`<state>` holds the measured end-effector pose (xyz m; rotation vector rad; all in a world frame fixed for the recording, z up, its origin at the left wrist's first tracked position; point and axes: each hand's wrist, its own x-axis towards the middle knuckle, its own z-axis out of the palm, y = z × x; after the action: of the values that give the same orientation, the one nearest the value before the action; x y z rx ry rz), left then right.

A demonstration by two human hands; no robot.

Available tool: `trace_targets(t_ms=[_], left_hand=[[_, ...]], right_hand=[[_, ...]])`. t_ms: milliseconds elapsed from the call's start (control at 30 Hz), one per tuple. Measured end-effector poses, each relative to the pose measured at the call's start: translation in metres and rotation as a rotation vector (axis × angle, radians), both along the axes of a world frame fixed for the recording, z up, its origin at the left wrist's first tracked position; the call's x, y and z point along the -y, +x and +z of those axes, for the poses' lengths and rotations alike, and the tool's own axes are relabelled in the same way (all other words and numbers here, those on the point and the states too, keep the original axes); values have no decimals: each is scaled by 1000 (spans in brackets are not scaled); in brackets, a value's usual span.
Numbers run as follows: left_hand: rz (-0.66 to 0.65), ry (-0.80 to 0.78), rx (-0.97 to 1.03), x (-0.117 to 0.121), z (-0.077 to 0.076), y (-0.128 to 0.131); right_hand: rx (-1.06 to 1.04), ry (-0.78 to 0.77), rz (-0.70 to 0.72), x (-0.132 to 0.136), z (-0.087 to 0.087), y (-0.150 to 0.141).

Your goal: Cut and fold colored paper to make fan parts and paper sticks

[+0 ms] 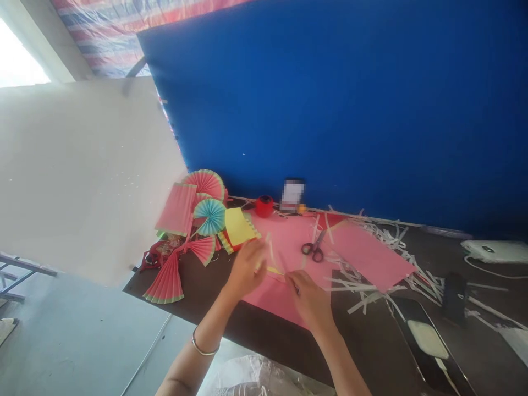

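Over a large pink paper sheet (pixel 295 234), both of my hands are close together with bent fingers. A narrow yellow-and-white paper strip (pixel 275 270) spans between them. My left hand (pixel 248 265) is closed near its left end, and my right hand (pixel 306 291) pinches its right end. A pale, motion-smeared sliver (pixel 270 246) rises beside my left fingertips. Just beyond my right hand lie dark-handled scissors (pixel 315 250). Yellow paper (pixel 238 226) with red paper under it sits beyond my left hand. My fingers partly hide the strip.
Pleated pink fans (pixel 165 280) and a blue paper rosette (pixel 210 216) crowd the table's left end. A red round object (pixel 264 206) stands by the blue panel (pixel 330 110). White paper strips (pixel 358 285), another pink sheet (pixel 371 253) and a phone (pixel 427 341) lie right.
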<state>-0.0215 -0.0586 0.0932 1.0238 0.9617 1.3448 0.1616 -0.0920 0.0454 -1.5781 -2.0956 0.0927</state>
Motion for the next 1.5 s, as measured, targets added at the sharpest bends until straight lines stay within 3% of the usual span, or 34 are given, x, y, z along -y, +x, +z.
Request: trace_targets(t_ms=[67,133,367,533,700,867,1067,1267,1500], left_hand=[[-229,24,-65,7,1,14],[-314,79,-134,9,-3,21],[-374,320,-490,0,-25,11],[-338,352,-577,-4,-25,1],[-270,479,-816,-7,-23,-7],[-364,505,-1022,-9,-20,-12],[-471,465,-1052,-10,-19,-17],[-474,433,-1140,-10,-17,-18],[-581,344,-908,-10,-6,-22]], right_hand=[[90,39,17,-1,-1,-3],[136,77,22,-1,-2,-5],[43,135,12,0,2,-3],[-106,68,41,0,13,-9],[-160,-1,41,0,19,-14],[-138,-42,45,-1,18,-14],[-77,-43,58,-3,20,-11],[-76,-67,103,-4,23,-10],[-178,-80,144,-6,27,-7]])
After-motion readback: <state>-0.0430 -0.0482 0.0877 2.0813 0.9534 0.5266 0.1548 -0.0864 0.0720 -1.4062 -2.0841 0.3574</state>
